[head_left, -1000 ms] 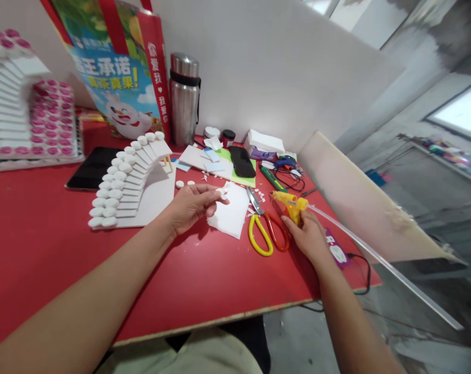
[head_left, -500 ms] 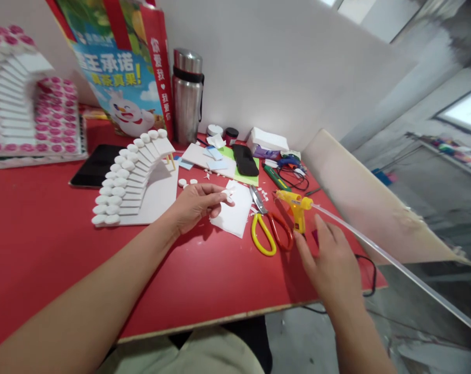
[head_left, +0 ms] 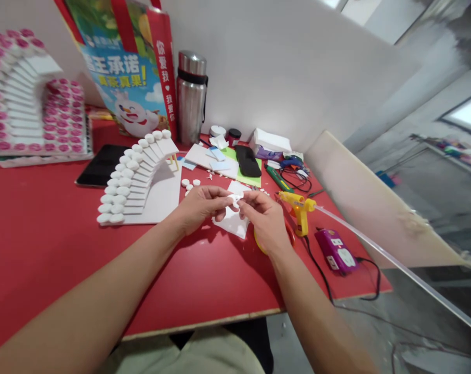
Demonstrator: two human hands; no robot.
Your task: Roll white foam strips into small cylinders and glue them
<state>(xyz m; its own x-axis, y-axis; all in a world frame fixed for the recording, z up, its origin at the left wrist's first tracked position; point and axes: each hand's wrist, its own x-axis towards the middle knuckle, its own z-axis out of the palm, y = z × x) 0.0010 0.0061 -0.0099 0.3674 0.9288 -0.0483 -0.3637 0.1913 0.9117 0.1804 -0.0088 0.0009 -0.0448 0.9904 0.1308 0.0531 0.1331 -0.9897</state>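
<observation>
Red bench (head_left: 188,291) below, pale wall (head_left: 282,78) behind, and the action has moved to the middle! One second ago the right hand (head_left: 267,218) was on the yellow glue gun (head_left: 299,205); half a second ago it was free beside it; now it has joined the left hand (head_left: 205,206) at the small white piece (head_left: 234,200), held above the white sheet (head_left: 232,224). Left grip: thumb and fingertips pinching that piece. Right grip: closed on its other side, pinching too.

With that hand gone from the right, the glossy purple box (head_left: 339,253) comes into full view, black cord attached. But now the right hand blocks most of the scissors (head_left: 291,235), bits of red and yellow handle peeking out.

Off to the left, the curved white staircase (head_left: 138,182) stands on its flat base, rounded white discs lining its outer edge; more loose discs (head_left: 185,183) lie near the left hand. Behind it, a brushed-metal flask (head_left: 191,104) stands beside the bright printed bag (head_left: 130,83). Long, translucent and straight, the glue stick (head_left: 376,248) juts from the gun past the bench's edge.
</observation>
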